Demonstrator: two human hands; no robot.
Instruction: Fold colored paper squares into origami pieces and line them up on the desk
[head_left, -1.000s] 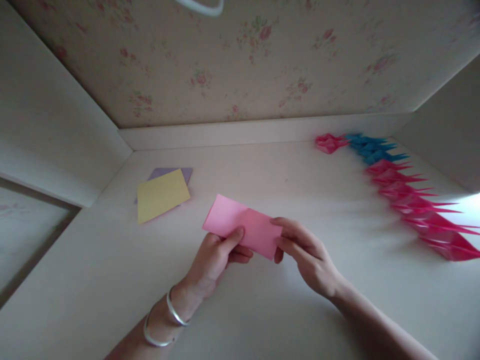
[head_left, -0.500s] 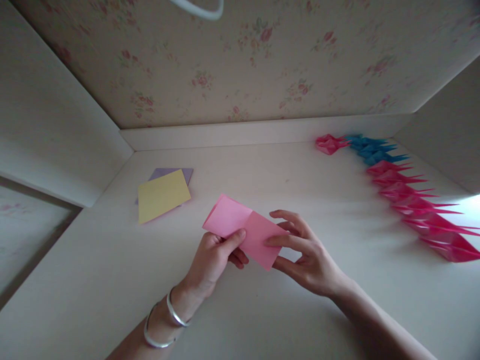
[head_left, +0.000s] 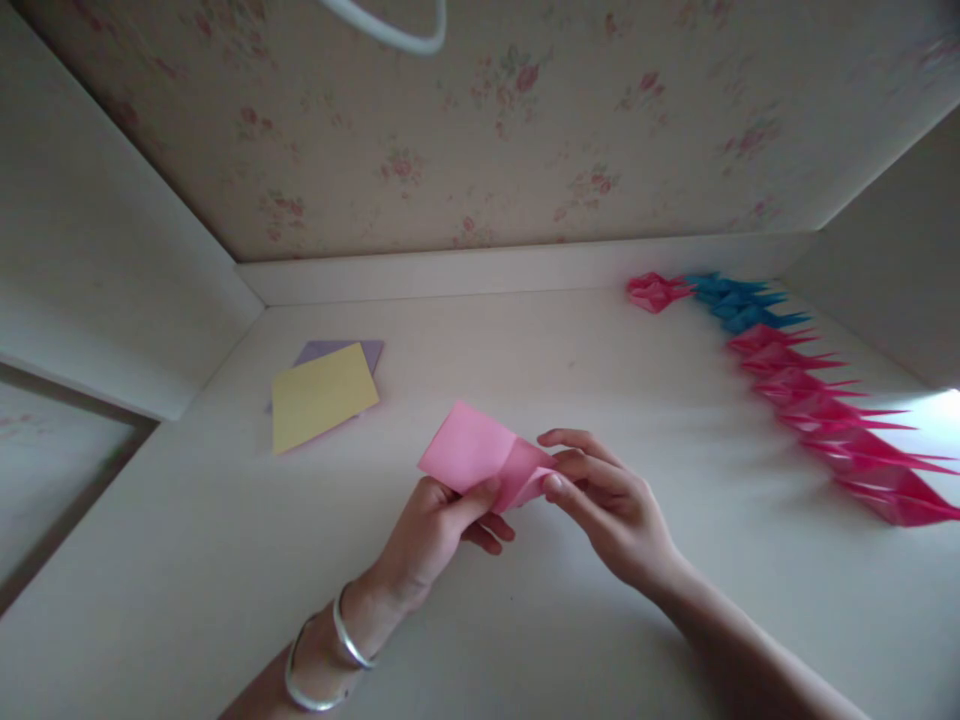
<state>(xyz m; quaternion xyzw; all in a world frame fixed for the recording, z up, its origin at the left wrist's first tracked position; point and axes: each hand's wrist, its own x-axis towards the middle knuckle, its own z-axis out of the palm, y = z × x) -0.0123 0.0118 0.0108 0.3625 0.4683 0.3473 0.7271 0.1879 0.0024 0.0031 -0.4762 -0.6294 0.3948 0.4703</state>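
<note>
A folded sheet of pink origami paper (head_left: 469, 447) is held above the white table between both hands. My left hand (head_left: 435, 530) grips its lower edge, thumb on top and fingers underneath. At the right end, my right hand (head_left: 607, 500) pinches a corner between thumb and fingers, and that part of the paper is bent up and over. A crease runs across the sheet near its middle. The fingers of my right hand partly hide the paper's right tip.
Yellow paper (head_left: 322, 397) lies over purple paper (head_left: 373, 352) on the table (head_left: 225, 540) at left. Along the right side runs a row of folded pink paper pieces (head_left: 825, 415) and blue ones (head_left: 742, 300). A single pink piece (head_left: 656, 291) sits at the back, near the wall.
The right end of the pink paper, flat before, is now bent up and inward. My right thumb has moved from beneath the sheet to its near side, pinching the corner.
</note>
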